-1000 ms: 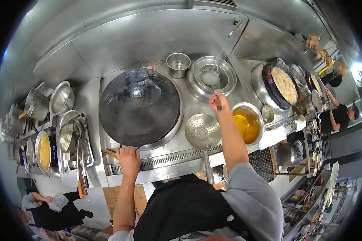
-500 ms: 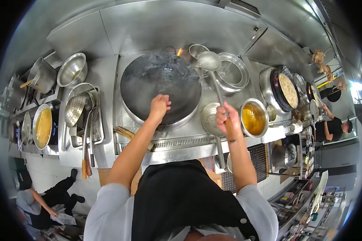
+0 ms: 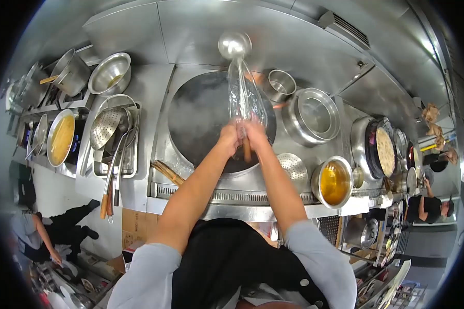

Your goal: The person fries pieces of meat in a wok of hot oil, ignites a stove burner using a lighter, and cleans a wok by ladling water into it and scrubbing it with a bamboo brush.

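Over the wok [image 3: 191, 113], a steel ladle [image 3: 235, 45] is raised with its bowl at the far side. Clear water streams from the bowl toward my hands, partly covering the handle. My right hand [image 3: 255, 135] is closed round the handle, whose wooden end shows below the fingers. Beside it, my left hand [image 3: 229, 138] is closed at the same handle; its fingers are partly hidden. Steam hangs over the dark wok. A perforated skimmer [image 3: 293, 167] lies right of the wok, near a bowl of golden oil [image 3: 333, 183].
A bamboo brush [image 3: 168, 172] lies at the wok's front left. Strainers [image 3: 105, 129] rest in a tray at left. Steel basins [image 3: 317, 117] and a small pot [image 3: 281, 85] stand right. Other people [image 3: 33, 232] [image 3: 430, 208] are on both sides.
My right hand has brought the ladle left over the wok, and my left hand has joined it at the handle. Water now pours from the ladle. The view has shifted.
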{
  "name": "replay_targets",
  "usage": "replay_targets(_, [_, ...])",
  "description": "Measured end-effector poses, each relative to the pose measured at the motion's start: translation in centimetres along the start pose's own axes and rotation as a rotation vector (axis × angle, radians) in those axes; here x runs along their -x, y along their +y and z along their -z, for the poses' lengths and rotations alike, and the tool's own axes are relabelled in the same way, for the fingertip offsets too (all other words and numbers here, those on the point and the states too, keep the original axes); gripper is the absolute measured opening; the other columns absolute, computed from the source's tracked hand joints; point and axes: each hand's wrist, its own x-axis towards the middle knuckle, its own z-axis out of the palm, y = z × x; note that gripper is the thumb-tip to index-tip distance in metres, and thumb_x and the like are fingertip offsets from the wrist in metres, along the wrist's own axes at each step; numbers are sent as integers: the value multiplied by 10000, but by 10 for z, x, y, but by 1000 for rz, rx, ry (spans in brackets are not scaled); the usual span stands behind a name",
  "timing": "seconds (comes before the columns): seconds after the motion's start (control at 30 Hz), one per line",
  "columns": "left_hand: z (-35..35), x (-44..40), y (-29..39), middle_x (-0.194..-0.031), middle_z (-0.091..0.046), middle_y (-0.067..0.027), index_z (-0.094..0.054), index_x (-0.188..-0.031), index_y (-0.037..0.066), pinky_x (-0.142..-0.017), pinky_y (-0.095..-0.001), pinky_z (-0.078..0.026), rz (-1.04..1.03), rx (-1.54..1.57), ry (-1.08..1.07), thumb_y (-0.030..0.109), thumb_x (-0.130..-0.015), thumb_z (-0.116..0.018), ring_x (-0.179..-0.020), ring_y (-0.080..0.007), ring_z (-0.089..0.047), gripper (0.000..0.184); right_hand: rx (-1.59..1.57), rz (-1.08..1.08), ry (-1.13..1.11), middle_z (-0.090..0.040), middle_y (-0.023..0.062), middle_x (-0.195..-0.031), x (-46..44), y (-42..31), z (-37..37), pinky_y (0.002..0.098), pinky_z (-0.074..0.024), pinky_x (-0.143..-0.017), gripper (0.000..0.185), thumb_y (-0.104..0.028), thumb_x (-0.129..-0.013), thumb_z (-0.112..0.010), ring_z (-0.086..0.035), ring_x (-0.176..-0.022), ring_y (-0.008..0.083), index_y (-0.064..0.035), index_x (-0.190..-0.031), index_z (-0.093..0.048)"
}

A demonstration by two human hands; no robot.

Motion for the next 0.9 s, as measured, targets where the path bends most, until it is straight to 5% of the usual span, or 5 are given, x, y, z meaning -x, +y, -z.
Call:
replay_targets(0.23, [47,17,18,-1192,-670,-116,-642,-1251,59,-897,-408,-536,-190,-668,-107,295,-1021,-566,-990,-276,-679,338,167,205,-201,-557,-9,-698,-35,-49,-9,278,-428,-457,645,-137,-943,-678,-502,-515,100,-63,-1526,-412])
replay_targets(0.53, [94,115,26,-1129,-682,-178,-653,-1056,0,-873,-413,-536,-700,-1067,231,63,-836,-738,-977,-318,-678,244,950,203,489,-595,26,-650,-46,-8,321,322,-474,-467,525,-151,-932,-641,-554,-511,140,-14,-1425,-523])
replay_targets(0.73, [88,157,5,-1033,-677,-168,-636,-964,7,-814,-442,-506,-972,-1294,275,66,-830,-752,-917,-366,-637,187,1453,-290,-56,-738,235,-903,-95,-56,347,411,-567,-670,269,-225,-939,-623,-718,-763,359,11,-1062,-662])
replay_targets(0.8, [88,171,1,-1012,-669,-166,-632,-956,12,-821,-451,-498,-1003,-1305,301,70,-830,-751,-919,-375,-629,183,-450,-407,93,-578,25,-663,-92,-39,349,274,-476,-478,155,-185,-994,-587,-558,-516,144,-81,-892,-537])
replay_targets(0.9, [98,195,-10,-987,-659,-160,-629,-955,19,-853,-470,-487,-1039,-1329,272,82,-829,-752,-945,-387,-617,187,-782,-299,164,-511,7,-674,-50,-31,315,282,-440,-508,165,-205,-1023,-566,-485,-535,125,-160,-882,-494])
